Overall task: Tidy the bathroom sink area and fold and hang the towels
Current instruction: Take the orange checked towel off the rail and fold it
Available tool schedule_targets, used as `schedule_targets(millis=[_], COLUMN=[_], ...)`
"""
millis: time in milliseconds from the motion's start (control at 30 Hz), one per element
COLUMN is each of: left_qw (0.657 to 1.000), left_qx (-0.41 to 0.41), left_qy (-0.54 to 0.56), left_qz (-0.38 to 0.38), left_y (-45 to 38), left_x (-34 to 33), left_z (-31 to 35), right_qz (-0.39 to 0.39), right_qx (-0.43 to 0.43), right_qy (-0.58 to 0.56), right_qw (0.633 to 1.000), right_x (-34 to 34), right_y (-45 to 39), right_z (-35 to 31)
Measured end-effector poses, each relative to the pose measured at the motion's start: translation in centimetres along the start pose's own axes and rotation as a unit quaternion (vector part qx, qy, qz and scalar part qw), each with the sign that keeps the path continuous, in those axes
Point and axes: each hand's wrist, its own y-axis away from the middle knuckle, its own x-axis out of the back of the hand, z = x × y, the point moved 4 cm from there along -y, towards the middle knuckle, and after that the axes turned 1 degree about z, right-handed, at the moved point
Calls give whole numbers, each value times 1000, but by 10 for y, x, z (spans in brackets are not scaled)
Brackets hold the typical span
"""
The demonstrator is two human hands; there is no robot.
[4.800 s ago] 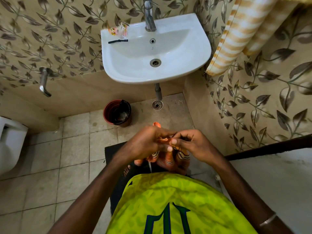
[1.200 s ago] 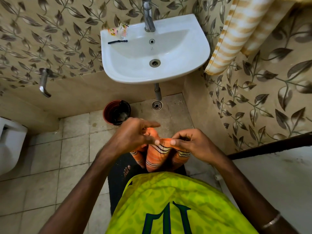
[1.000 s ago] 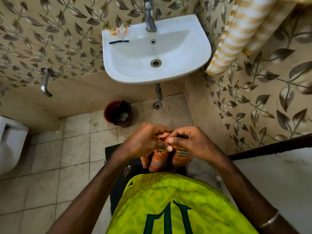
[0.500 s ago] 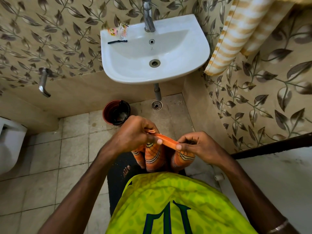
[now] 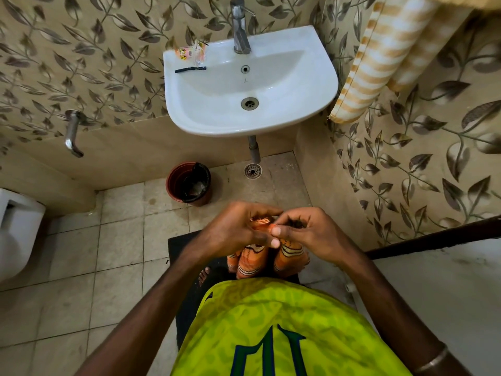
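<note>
Head view: left hand [image 5: 238, 229] and right hand [image 5: 306, 234] both pinch the orange towel [image 5: 254, 260] at 6 o'clock below the sink [image 5: 322, 77], edges together, probably for folding.

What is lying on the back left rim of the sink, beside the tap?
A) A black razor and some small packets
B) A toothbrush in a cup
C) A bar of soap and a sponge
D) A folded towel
A: a thin black razor lies on the sink rim, just in front of small packets, left of the tap.
</note>
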Motion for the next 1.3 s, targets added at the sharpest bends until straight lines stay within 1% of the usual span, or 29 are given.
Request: schedule_targets(millis=[100,200,300,400,533,700,933,1000,1100,1167,1233,1300], left_qw=[999,997,997,996,993,992,985,988,997,998,996,994], left_qx=[1,0,-2,-8,-19,-12,5,4,-7,-27,-48,-49], left_qy=[-40,-75,-78,-72,-65,-61,-58,-56,-28,-37,-66,-90], left_qz=[22,26,28,50,92,107,161,146,67,31,34,49], left_y=[0,1,2,4,9,11,11,9,8,6,5,5], left_x=[3,6,8,12,24,38,36,29,12,2,-3,-1], left_z=[0,1,2,4,9,5,-4,-4,0,4,6,5], right_qz=[0,-20,-38,-44,-22,-6,8,3,2,7,5,-1], right_qx=[-6,-17,-21,-37,-41,-41,-21,-11,6,12,14,15], right_qy=[2,5,5,18,10,-5,-6,0,-8,-17,-21,-6], right_qw=[1000,1000,999,998,999,999,1000,1000,1000,1000,1000,1000], right_x=[3,3,2,3,8,13,10,9,6,5,6,7], right_y=[1,3,5,6,11,14,11,9,6,4,2,1], right_z=[0,2,4,10,18,22,12,9,2,-1,-3,-2])
